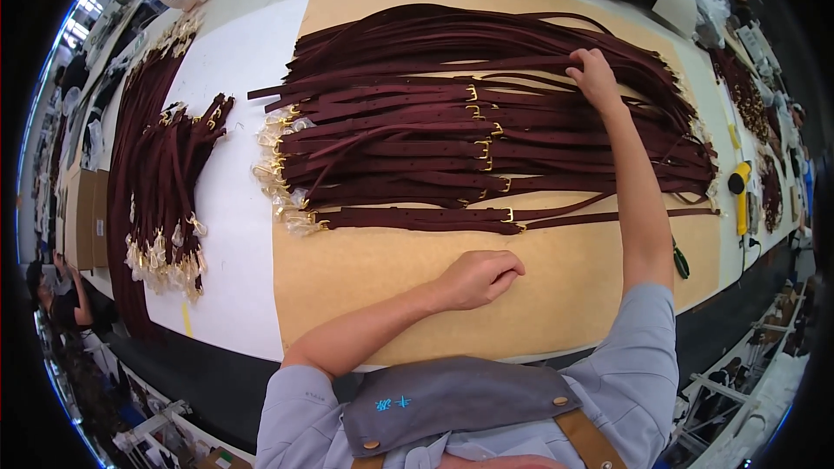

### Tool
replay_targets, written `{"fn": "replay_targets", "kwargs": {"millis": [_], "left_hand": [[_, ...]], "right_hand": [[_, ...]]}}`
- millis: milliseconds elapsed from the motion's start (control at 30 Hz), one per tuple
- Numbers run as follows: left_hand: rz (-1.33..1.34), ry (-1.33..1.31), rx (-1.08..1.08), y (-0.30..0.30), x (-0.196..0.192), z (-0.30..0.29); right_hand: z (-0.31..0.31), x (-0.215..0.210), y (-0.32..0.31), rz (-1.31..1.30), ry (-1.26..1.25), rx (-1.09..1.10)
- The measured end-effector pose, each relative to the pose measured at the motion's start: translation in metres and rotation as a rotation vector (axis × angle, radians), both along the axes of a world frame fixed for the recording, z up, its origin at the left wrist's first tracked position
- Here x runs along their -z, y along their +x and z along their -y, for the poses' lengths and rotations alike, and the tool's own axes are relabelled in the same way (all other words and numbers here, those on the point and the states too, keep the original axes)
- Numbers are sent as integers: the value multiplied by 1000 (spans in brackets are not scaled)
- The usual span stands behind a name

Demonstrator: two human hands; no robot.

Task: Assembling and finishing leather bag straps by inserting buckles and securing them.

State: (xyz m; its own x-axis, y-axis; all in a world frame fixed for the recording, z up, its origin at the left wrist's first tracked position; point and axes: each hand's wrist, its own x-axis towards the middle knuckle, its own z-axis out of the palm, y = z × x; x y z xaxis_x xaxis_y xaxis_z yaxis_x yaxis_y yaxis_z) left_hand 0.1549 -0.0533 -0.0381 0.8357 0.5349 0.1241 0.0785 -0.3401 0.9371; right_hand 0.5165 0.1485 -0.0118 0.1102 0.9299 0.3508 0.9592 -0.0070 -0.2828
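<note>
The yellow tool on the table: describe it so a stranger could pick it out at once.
Start at the brown cardboard sheet under the big pile of dark red straps. Follow the pile to its right end, onto the white table. There lies the yellow tool, black at one end: the only yellow thing among the straps.

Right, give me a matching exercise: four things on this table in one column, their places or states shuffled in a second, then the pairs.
1. left hand
2. right hand
3. yellow tool
4. smaller strap bundle

a. on the white surface, left of the brown board
b. curled loosely on bare brown board
c. reaching onto the big pile of dark red straps
d. near the table's right edge

Pairs: 1-b, 2-c, 3-d, 4-a
</note>
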Motion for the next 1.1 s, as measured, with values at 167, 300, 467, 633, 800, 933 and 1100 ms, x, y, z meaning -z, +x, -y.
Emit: {"fn": "replay_targets", "kwargs": {"millis": [167,300,467,633,800,933,1100], "left_hand": [[-6,11,34,4,-5,-2],[-111,-200,18,2,-14,-1],[98,-719,-75,-7,-32,-20],[736,-897,-230,-9,-88,-65],[772,-651,-447,-84,-122,-87],[1010,-472,-516,-194,-137,-112],[1035,-349,-654,-270,-134,-96]], "right_hand": [[-17,2,1,277,-24,-20],[-6,-4,7,254,54,-41],[61,-80,-76,33,377,-379],[173,-118,-168,-149,46,-690],[188,-104,-117,-81,-188,-505],[213,-111,-40,-26,-55,-244],[264,-135,32,-175,-146,128]]}}
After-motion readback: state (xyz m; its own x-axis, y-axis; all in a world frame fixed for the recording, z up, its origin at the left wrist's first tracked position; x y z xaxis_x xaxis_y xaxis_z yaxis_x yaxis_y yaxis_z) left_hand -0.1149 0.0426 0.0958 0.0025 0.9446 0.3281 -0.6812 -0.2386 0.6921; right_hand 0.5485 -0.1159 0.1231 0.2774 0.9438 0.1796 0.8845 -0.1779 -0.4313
